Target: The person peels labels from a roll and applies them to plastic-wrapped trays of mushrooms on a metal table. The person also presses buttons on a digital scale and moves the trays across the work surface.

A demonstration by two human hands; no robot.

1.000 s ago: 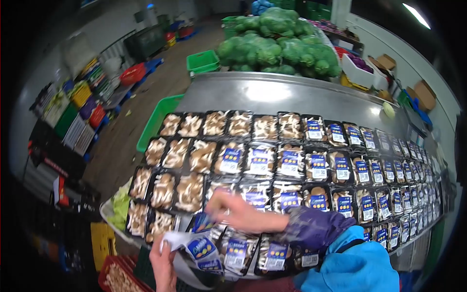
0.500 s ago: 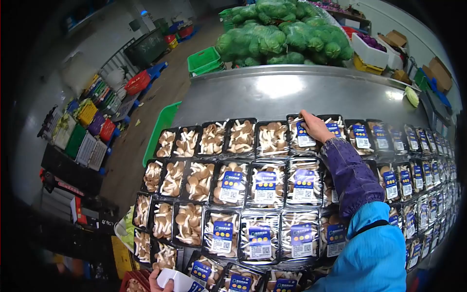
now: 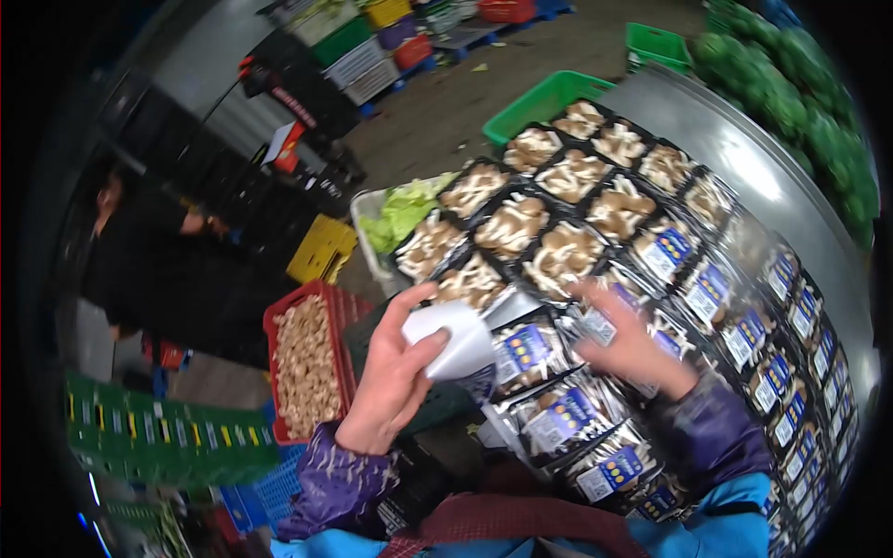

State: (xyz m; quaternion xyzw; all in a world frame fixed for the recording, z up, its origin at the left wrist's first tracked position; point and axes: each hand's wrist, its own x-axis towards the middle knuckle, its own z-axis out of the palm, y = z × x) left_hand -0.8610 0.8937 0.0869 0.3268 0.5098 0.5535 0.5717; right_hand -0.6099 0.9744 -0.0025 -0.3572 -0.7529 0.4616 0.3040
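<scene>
My left hand (image 3: 395, 363) grips a folded white strip of labels (image 3: 454, 342), thumb pressed on its face; a blue printed part shows at the lower end. Slightly motion-blurred, my right hand (image 3: 637, 349) is over a labelled mushroom pack (image 3: 598, 325), thumb and fingers apart. Black trays of film-wrapped brown mushrooms lie in rows around both hands. Those toward the far left, such as one unlabelled tray (image 3: 566, 259), carry no label. Nearer and to the right, packs such as a labelled tray (image 3: 567, 416) bear blue-and-white labels.
A red crate of mushrooms (image 3: 307, 372) stands left of my left hand. Leafy greens fill a white bin (image 3: 372, 244) by the table edge. A green crate (image 3: 549, 98) is beyond the trays. Bagged cabbages (image 3: 791, 102) are at upper right. A person in black (image 3: 167, 260) works at far left.
My view has turned left and down. My right hand has come back from the far row of packs toward my left hand, which still holds the label strip.
</scene>
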